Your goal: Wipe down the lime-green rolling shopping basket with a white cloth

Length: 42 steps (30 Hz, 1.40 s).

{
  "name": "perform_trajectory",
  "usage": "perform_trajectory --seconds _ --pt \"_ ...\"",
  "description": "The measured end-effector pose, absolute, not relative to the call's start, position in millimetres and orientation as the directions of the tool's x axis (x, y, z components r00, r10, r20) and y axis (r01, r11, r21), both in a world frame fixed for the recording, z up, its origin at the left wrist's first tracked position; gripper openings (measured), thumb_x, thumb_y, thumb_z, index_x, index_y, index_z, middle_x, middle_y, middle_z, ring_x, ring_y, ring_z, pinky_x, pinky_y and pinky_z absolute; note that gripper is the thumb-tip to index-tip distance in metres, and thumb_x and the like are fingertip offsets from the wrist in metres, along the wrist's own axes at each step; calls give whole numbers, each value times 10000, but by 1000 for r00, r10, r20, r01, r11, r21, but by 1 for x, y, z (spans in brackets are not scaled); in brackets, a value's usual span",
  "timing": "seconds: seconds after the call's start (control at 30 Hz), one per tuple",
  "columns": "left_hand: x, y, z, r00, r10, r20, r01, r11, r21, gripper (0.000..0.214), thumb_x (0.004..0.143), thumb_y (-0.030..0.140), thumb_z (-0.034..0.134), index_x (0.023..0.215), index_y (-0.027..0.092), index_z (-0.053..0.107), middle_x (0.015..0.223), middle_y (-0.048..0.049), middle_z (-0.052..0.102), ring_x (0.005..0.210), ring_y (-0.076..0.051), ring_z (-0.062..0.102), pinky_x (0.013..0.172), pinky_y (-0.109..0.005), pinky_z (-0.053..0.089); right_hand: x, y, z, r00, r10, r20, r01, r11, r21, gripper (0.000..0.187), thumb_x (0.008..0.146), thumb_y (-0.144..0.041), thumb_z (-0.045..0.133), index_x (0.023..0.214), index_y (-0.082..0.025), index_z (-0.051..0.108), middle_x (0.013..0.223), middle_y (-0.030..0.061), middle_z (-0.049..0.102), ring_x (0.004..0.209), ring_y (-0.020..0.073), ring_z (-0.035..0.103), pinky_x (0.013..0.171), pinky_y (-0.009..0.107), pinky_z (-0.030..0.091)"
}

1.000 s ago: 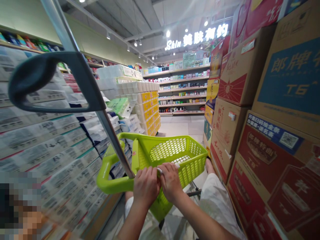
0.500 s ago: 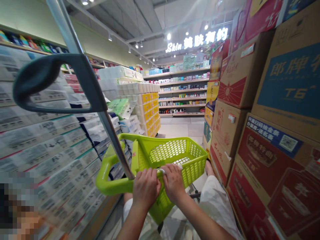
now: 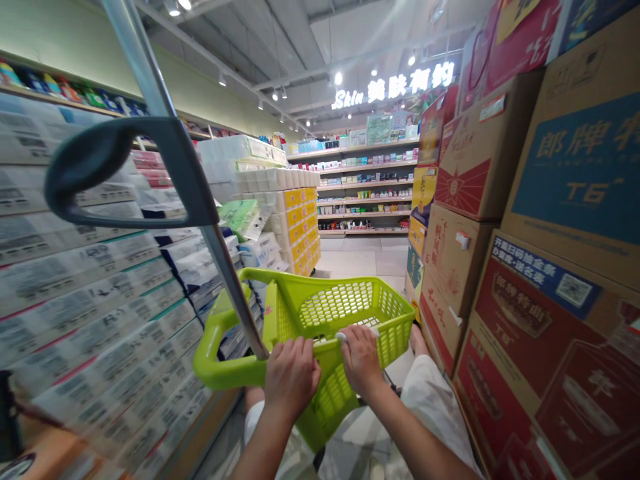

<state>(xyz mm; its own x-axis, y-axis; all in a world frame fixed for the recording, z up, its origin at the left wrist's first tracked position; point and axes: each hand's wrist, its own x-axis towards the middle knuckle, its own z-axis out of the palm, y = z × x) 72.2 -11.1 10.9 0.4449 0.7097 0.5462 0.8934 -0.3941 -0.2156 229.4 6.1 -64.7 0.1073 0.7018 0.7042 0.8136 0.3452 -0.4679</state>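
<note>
A lime green plastic shopping basket (image 3: 350,303) sits in front of me, tilted, with a mesh wall and a thick green handle at its left. My left hand (image 3: 291,373) is closed over the basket's near rim, beside the foot of a metal pole. My right hand (image 3: 361,359) is closed on the same rim a little to the right, with a small white object under its fingers. The metal pole rises to a grey loop handle (image 3: 125,173) at upper left. The basket looks empty inside.
Stacked white packaged goods (image 3: 90,293) line the left shelves. Tall piles of cardboard cartons (image 3: 540,220) crowd the right side. A narrow tiled aisle (image 3: 365,260) runs ahead to shelves of small products under a lit sign. White trouser legs show below.
My right hand has slid to the right along the rim, away from the left hand. The basket and grey handle have shifted slightly right in view.
</note>
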Motion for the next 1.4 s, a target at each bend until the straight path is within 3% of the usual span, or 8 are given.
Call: perform_trajectory --seconds 0.17,0.3,0.6,0.87,1.13,1.2,1.3,1.4 --pt "71 -8 13 473 702 532 878 -423 -223 102 771 193 545 833 195 626 775 -52 628 782 -232 545 738 -368 321 193 3 -49 -10 727 686 750 460 -476 195 923 -194 446 1034 -259 591 995 27 607 958 203 498 928 357 340" --pt "63 -3 15 492 682 541 867 -443 -229 117 774 191 544 850 191 633 789 -56 636 793 -237 556 748 -368 332 219 6 -52 -69 742 666 783 454 -425 206 941 -211 438 1060 -270 594 1018 21 616 967 196 508 908 343 345" --pt "53 12 14 492 683 540 865 -453 -215 127 759 237 560 851 201 640 793 -48 657 800 -243 568 757 -372 333 246 19 -76 150 703 695 863 250 -439 209 910 -163 441 1014 -220 613 997 55 611 988 229 479 992 401 288" --pt "50 10 19 518 669 532 849 -476 -229 172 825 286 506 865 196 646 793 -49 655 792 -242 577 764 -378 350 213 9 -53 -33 746 665 834 387 -393 207 932 -209 462 1069 -272 604 996 17 628 941 184 520 890 314 331" --pt "37 29 20 488 709 509 863 -480 -158 233 870 295 442 836 207 655 797 -44 678 814 -239 594 807 -398 386 291 4 -89 164 684 711 917 160 -366 257 918 -183 430 1084 -248 615 1056 41 629 1042 218 499 1021 388 280" --pt "43 29 18 465 710 530 873 -468 -139 235 855 287 454 887 191 666 882 -67 689 900 -251 595 892 -422 379 283 4 -91 224 663 714 909 121 -398 264 901 -167 431 1067 -240 623 1056 51 624 1062 230 488 1044 415 262" --pt "62 23 7 457 684 569 868 -483 -116 375 802 259 498 1138 146 618 1164 -111 641 1151 -272 520 1079 -445 261 249 7 -85 198 669 717 890 184 -417 280 879 -153 447 1077 -248 621 1045 48 618 1046 227 490 1046 419 273" --pt "83 18 -10 532 702 473 824 -558 -98 544 768 222 508 1305 135 504 1259 -102 598 1226 -243 472 1139 -410 189 219 11 -76 109 685 720 863 294 -411 324 877 -145 452 1147 -258 591 1065 38 614 1035 208 500 1042 395 295"
